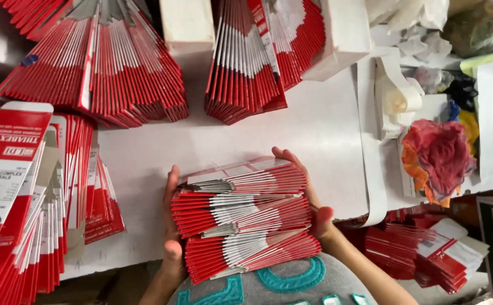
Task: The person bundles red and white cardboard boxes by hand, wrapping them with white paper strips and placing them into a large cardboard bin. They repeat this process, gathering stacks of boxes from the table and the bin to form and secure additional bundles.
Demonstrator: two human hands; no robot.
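stack of flat red cartons (pixel 241 217) is clamped between left hand (pixel 171 226) and right hand (pixel 312 197). it is held over the white table (pixel 325 135), near more carton piles (pixel 96 62).

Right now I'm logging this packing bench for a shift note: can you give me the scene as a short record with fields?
Left hand: pressed against the left side of the carton stack
Right hand: pressed against its right side
Carton stack: flat red-and-white cartons, held between both hands at the table edge
Table: white
Other piles: fanned cartons top left, top centre, left edge
Rag: red, crumpled, right
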